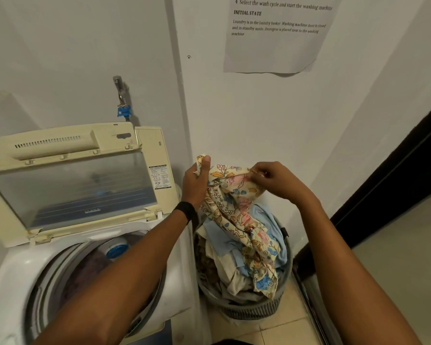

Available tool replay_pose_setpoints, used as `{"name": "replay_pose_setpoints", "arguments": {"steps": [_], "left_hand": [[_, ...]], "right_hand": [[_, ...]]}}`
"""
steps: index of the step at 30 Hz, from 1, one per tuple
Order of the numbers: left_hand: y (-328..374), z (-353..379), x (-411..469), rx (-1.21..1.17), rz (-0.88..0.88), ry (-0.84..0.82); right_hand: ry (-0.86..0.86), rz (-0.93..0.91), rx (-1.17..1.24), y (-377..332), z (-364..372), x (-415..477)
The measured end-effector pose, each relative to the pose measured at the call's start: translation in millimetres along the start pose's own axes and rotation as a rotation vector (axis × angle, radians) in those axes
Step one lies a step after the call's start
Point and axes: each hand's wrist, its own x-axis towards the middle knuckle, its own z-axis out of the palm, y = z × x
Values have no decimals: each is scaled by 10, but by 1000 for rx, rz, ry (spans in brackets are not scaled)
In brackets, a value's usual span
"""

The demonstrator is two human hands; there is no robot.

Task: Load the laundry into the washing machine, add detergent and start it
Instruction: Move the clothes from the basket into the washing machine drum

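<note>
Left hand (197,179), stretched out past the open-lidded washing machine (15,275) at lower left, clenched round one bunched corner of a floral garment (234,202) at centre frame. Right hand (271,180) just right of centre, pinching the opposite edge. Garment held up, tail trailing down into the heaped laundry basket (259,312) on the tiled floor (271,329), lower centre-right.

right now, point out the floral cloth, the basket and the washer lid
floral cloth (234,195): head view, hanging middle fold
basket (249,312): head view, front slatted wall
washer lid (72,188): head view, clear window
</note>
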Motion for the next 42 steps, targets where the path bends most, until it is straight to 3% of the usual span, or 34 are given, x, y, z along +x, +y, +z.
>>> {"name": "replay_pose_setpoints", "arguments": {"steps": [4,7,11,13,14,17,18,21,24,28,31,33,36,40,42], "left_hand": [[139,143,-123,-50,71,-150],[187,297,-208,-56,117,-338],[238,313,-206,-62,127,-199],[240,273,-150,-126,73,-94],[242,265,-122,-162,39,-72],[310,307,-72,-200,-8,-45],[331,320,-53,-216,-12,-36],[382,274,1,-272,-35,-11],[284,120,54,-79,130,54],[105,6,28,166,248,-17],[97,93,-60,321,313,-277],[165,180,-140,264,249,-381],[248,221,-165,173,209,-256],[239,96,-61,98,165,-46],[254,46,-21,59,144,-9]], "right_hand": [[182,-66,354,-216,57,-11],[94,-66,537,-324,206,38],[155,-88,679,-242,321,10],[246,-96,602,-151,391,-45],[210,-86,541,-96,455,-79],[-175,-28,440,72,780,-190],[-211,9,361,165,924,-203],[-199,85,84,487,1131,-255],[-172,67,4,530,891,-257],[-3,15,309,235,344,-152],[119,-76,445,-122,187,-61],[184,-98,472,-236,242,6],[204,-126,561,-179,351,20],[-82,-62,592,81,518,-99],[-105,0,508,249,664,-143]]}}
